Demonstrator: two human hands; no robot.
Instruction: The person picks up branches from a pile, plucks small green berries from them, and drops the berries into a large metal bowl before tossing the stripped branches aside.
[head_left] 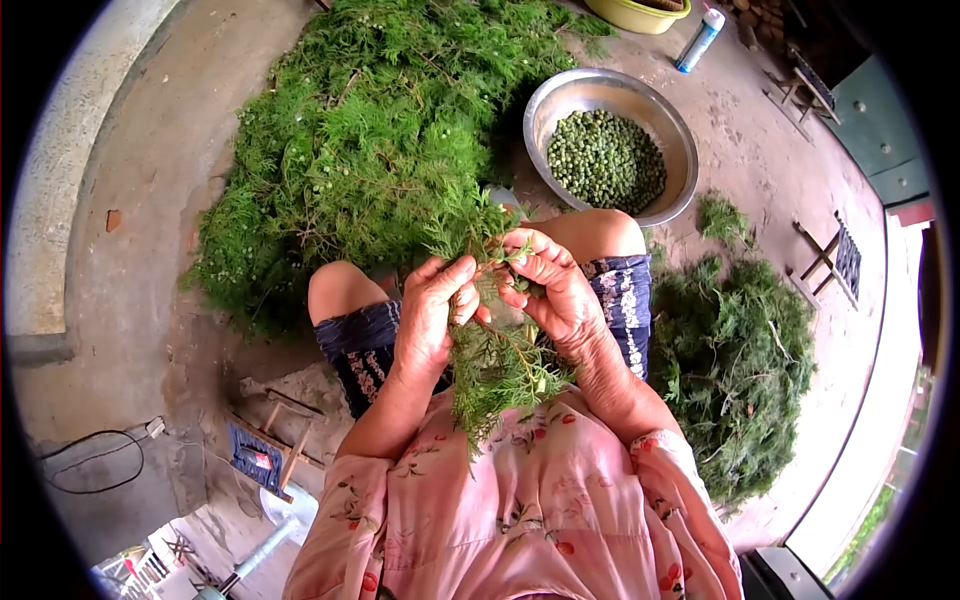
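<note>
Between my two hands, above my lap, is a green conifer sprig (500, 365) that hangs down toward my chest. My left hand (437, 300) is closed around its stem, thumb against the fingers. With fingertips pinched, my right hand (550, 285) works at the same sprig close to the left; small green bits show at these fingers, perhaps cones. Past my knees spreads a large heap of cut conifer branches (350, 150). A metal basin (682, 150) stands beyond my right knee, with many round green cones (605, 160) in it.
To my right lies a darker pile of branches (735, 370), with a small tuft (722, 220) above it. Folding stools (835, 262) stand at the right and a blue stool (258, 458) at the lower left. A spray can (700, 42) and a yellow tub (640, 15) are at the back.
</note>
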